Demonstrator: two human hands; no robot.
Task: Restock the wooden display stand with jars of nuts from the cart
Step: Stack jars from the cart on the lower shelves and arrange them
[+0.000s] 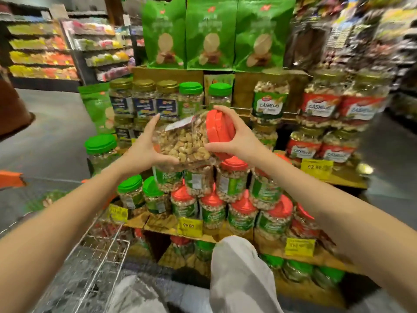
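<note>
We stand before the tiered wooden display stand (347, 182), its shelves already crowded, with the silver wire cart (97, 251) low on our left. On the middle tier, the red-lidded clear plastic jars of nuts (234, 177) are stacked in layers, each upper jar sitting on the lids below. That pile is the main hazard, we judge: a jar set off-centre on those lids, or a knock from our forearms, could send several rolling off the shelf edge.

The clear plastic jar of cashews with a red lid (182, 143) is in the air in front of the stand, just above that pile and well apart from the cart. It lies on its side, lid to the right. Our left hand (144, 150) clamps its body, fingers over the top and thumb beneath. Our right hand (237, 141) is curled round the red screw lid (220, 132). Holding by the lid is a second risk: a twist while we right the jar could loosen it and spill the nuts.

Smallest, the yellow paper price tag (189, 225) on the shelf edge could be brushed off by a low placement.
</note>
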